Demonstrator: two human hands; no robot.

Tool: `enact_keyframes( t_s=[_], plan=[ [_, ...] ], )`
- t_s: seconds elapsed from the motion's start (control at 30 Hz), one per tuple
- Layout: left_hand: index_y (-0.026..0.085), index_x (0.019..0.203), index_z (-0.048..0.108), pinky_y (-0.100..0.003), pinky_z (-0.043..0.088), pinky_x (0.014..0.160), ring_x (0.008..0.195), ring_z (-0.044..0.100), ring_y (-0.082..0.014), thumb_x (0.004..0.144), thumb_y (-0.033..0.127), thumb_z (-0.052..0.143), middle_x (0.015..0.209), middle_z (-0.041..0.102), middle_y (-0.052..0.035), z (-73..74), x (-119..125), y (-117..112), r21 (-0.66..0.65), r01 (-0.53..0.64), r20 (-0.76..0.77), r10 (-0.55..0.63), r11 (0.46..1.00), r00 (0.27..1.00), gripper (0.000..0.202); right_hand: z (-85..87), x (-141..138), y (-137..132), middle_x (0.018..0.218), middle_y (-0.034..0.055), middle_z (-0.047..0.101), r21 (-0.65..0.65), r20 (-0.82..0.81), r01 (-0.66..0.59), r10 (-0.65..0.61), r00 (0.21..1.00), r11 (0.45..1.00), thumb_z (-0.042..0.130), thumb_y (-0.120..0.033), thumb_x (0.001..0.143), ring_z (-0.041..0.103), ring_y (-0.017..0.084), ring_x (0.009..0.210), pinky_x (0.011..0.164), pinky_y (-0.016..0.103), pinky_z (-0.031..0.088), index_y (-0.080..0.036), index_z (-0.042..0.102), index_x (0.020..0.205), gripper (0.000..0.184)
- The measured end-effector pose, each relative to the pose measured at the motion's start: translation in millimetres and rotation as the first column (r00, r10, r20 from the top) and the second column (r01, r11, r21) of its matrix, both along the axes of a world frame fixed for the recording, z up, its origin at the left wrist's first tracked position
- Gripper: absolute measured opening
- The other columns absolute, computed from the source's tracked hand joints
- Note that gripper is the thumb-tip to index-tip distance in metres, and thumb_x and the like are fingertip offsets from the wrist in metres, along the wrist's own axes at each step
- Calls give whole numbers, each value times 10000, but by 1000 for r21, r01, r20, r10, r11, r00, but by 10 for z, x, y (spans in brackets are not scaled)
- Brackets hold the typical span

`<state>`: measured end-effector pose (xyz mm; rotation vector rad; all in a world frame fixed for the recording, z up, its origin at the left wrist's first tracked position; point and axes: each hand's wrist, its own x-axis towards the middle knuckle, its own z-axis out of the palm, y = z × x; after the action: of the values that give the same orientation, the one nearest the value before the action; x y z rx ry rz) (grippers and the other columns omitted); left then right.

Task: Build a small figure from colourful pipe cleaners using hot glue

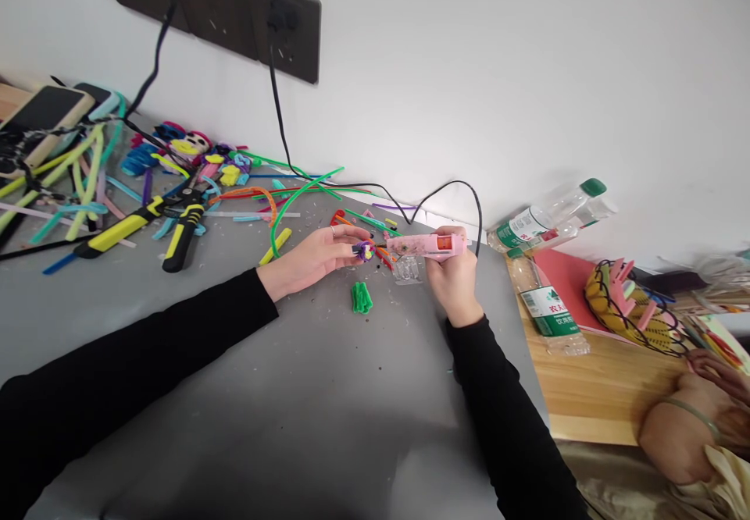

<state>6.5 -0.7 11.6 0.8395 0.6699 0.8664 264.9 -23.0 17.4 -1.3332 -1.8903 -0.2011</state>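
Note:
My left hand (310, 258) pinches a small purple and yellow pipe-cleaner piece (364, 251) between its fingertips, just above the grey mat (246, 364). My right hand (454, 278) is wrapped round a pink hot glue gun (426, 245), whose nozzle points left at that piece. A black cord (451, 188) runs from the gun up to a dark wall socket (287, 32). A folded green pipe-cleaner bundle (362, 297) lies on the mat below the two hands. Both of my sleeves are black.
Loose coloured pipe cleaners (87, 176), finished pieces (193, 149) and yellow-handled cutters (183, 231) crowd the mat's far left. Phones (47, 110) lie at the left edge. Two plastic bottles (544, 301) and a wire basket (633, 309) sit on the wooden table at right, near another person's arm (685, 426).

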Motion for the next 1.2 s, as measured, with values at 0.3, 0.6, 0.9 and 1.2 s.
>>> enact_keyframes(
  t_s=[0.3,0.6,0.9,1.2],
  plan=[
    [171,957,779,-316,580,893,949,699,-204,695,153,829,1074,759,-79,25,6,-5,-1,-10,3,10,1000,1000,268,-8,15,-7,855,27,647,-27,-6,40,-41,999,999,472,-137,785,622,191,655,615,298,496,-244,513,980,227],
    [157,949,780,-316,584,903,923,694,-187,699,164,838,1067,750,-74,22,-8,-1,-30,-42,30,43,999,999,257,8,5,-9,869,29,666,-22,3,37,-37,999,999,465,-150,775,622,181,652,598,283,490,-244,519,965,219],
    [148,947,757,-320,582,895,954,695,-209,716,166,824,1043,745,-83,64,4,2,-39,-63,11,64,997,998,242,-3,22,-19,875,34,656,-50,-11,13,-14,1000,999,480,-143,778,643,200,697,638,305,511,-242,533,970,223],
    [136,934,763,-260,582,840,925,683,-171,691,136,843,1007,745,-65,102,2,-6,-98,-70,34,74,993,997,256,7,19,-23,875,33,665,-32,7,-2,2,1000,999,471,-137,774,639,194,668,623,302,509,-239,531,972,231]
  ],
)
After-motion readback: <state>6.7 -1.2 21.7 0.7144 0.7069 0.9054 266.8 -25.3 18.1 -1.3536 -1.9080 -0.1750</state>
